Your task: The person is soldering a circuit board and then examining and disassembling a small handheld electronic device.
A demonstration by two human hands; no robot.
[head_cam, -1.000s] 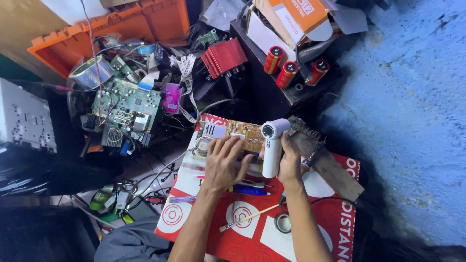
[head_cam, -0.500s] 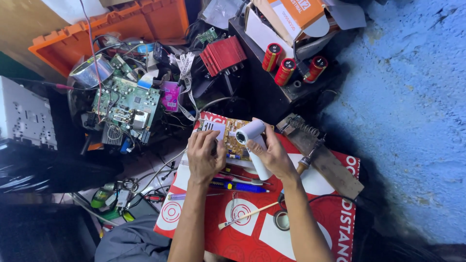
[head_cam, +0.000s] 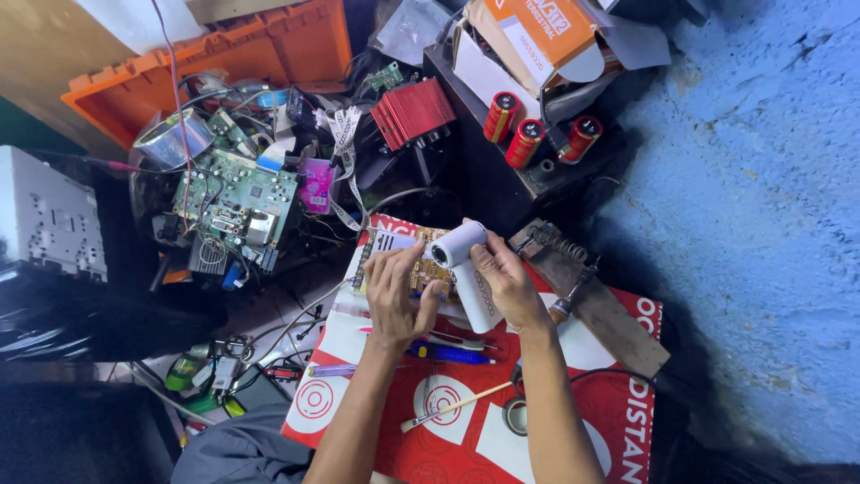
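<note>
My right hand grips a small white handheld blower, its round nozzle turned toward a tan circuit board. My left hand presses that board against the red and white printed sheet; part of the board is hidden under my fingers. Just below my hands lie a blue-handled screwdriver and a thin wooden-handled brush.
A green circuit board, a red finned part, three red cylindrical capacitors, an orange crate and an orange and white box crowd the far side. A soldering iron stand lies at right, a solder roll nearby.
Both hands, the blower and the board have shifted left and back across the sheet. The blower's nozzle has turned from pointing left-upward to pointing more at the board.
</note>
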